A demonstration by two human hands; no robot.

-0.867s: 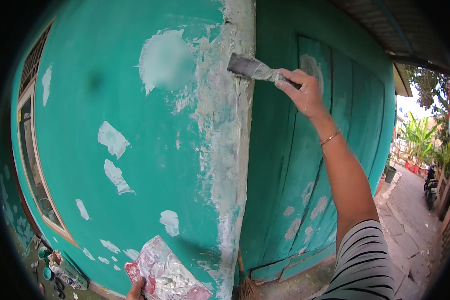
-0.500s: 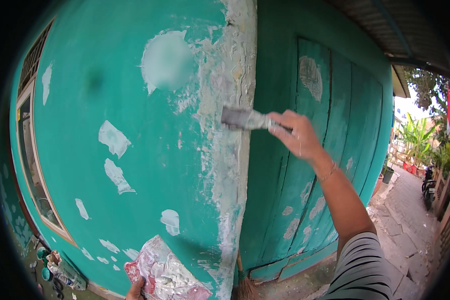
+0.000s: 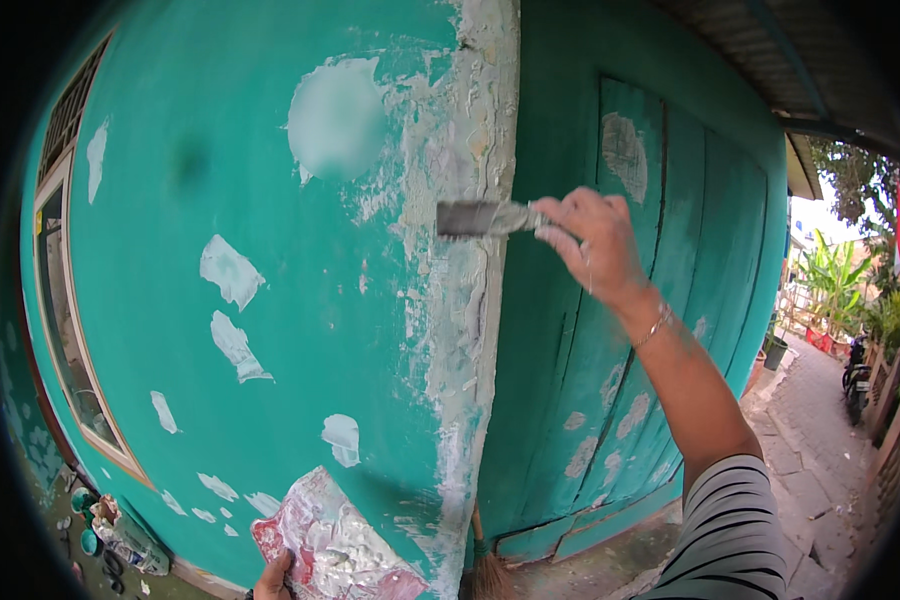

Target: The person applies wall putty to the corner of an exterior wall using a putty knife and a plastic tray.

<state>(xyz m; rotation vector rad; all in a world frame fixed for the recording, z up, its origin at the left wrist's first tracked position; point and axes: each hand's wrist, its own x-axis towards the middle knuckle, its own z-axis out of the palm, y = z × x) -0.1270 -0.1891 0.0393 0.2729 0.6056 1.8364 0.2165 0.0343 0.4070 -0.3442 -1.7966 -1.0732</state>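
My right hand (image 3: 598, 245) is closed round the handle of a putty knife (image 3: 470, 218), its flat dark blade held sideways at the corner of a green wall (image 3: 300, 270). White filler (image 3: 458, 290) covers the corner in a rough upright strip; whether the blade touches it I cannot tell. At the lower edge my left hand (image 3: 273, 578) grips a red board (image 3: 335, 545) heaped with white putty. Several pale patches, among them a large round one (image 3: 337, 120), dot the wall to the left of the strip.
A green door (image 3: 690, 250) stands right of the corner, with a broom (image 3: 490, 570) at its foot. To the left are a framed window (image 3: 70, 320) and, on the ground, a paint-smeared sack (image 3: 130, 540). A paved path (image 3: 810, 430) runs off right past plants (image 3: 832, 275).
My right hand has risen slightly, and the putty knife's blade has moved a little up along the corner. The left hand and the board have barely moved.
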